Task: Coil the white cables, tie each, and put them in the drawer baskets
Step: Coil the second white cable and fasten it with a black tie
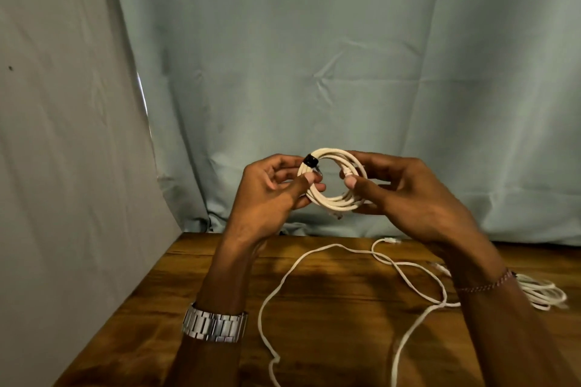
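Observation:
I hold a coiled white cable (332, 199) up above the far edge of the wooden table (330, 317). A black tie (311, 161) wraps the coil at its upper left. My left hand (273, 195) pinches the coil's left side just below the tie, thumb in front. My right hand (405, 198) grips the coil's right side, thumb pressed on a white connector. A loose white cable (345, 250) sprawls in wide loops over the table below. Another bundle of white cable (544, 294) lies at the right, partly hidden behind my right wrist. No drawer baskets are in view.
A pale blue-green cloth (345, 56) hangs behind the table as a backdrop, and a grey cloth panel (63, 135) closes off the left side. The table's left edge runs diagonally toward the bottom left.

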`<act>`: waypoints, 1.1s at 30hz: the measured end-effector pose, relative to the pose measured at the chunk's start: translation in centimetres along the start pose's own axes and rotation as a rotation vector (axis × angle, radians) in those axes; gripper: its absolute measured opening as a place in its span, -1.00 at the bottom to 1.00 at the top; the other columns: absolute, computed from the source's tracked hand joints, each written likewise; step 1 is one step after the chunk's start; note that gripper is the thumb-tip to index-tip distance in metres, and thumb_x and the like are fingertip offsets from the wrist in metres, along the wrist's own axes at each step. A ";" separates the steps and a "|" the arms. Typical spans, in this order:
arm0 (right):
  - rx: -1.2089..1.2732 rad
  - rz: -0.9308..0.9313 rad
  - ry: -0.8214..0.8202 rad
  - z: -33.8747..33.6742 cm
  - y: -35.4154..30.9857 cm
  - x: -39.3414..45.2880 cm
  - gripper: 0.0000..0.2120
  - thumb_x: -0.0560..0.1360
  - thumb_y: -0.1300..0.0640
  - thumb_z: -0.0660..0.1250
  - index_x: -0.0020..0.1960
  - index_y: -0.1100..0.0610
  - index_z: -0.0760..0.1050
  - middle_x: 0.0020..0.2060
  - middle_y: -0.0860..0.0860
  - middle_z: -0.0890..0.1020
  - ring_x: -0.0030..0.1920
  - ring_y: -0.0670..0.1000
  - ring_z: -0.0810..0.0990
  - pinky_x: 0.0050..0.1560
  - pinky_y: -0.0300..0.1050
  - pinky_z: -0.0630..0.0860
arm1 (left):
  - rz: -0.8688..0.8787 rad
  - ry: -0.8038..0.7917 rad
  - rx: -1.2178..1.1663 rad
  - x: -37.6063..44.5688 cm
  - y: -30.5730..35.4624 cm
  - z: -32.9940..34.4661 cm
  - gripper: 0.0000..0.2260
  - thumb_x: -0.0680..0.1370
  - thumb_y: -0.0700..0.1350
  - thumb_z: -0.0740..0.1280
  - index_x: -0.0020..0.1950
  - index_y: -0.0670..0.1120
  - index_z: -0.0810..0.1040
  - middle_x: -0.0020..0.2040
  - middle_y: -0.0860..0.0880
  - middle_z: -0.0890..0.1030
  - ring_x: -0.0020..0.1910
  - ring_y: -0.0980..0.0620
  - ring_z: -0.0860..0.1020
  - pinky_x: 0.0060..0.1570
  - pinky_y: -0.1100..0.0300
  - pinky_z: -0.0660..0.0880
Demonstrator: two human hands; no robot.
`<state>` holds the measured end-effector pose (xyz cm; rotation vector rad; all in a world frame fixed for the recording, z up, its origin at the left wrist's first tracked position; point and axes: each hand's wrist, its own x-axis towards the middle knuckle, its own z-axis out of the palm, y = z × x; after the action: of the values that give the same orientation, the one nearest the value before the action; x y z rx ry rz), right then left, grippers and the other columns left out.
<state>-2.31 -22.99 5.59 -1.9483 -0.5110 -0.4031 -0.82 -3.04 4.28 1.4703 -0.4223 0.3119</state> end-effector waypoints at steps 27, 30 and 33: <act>-0.047 0.171 0.183 -2.3 1.9 -5.2 -0.78 0.59 0.00 0.35 0.21 -0.05 0.63 -0.03 -0.10 0.73 -0.11 -0.19 0.72 -0.04 -0.17 0.64 | -0.007 -0.095 -0.012 -0.6 -1.9 6.2 -0.83 0.59 -0.28 0.35 0.12 -0.08 0.65 -0.12 -0.14 0.71 -0.09 -0.08 0.72 -0.13 0.03 0.68; -0.074 0.210 0.296 -4.1 2.3 -7.1 -0.78 0.57 0.05 0.40 0.20 -0.08 0.64 -0.09 -0.15 0.73 -0.16 -0.26 0.70 -0.19 -0.30 0.52 | -0.053 -0.149 -0.036 -1.2 -2.3 8.7 -0.80 0.59 -0.26 0.37 0.20 -0.14 0.62 -0.05 -0.16 0.72 -0.06 -0.06 0.72 -0.14 0.09 0.67; -0.002 0.239 0.388 -6.0 2.7 -9.2 -0.79 0.55 0.07 0.43 0.18 -0.07 0.65 -0.10 -0.15 0.74 -0.13 -0.21 0.71 -0.17 -0.30 0.57 | -0.117 -0.199 -0.086 -2.1 -2.7 11.5 -0.78 0.59 -0.24 0.37 0.23 -0.16 0.61 0.00 -0.18 0.72 -0.04 -0.05 0.72 -0.13 0.14 0.66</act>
<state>-9.07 -31.04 1.37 -1.8451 -0.0269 -0.6084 -2.38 -14.63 1.47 1.4400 -0.5006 0.0529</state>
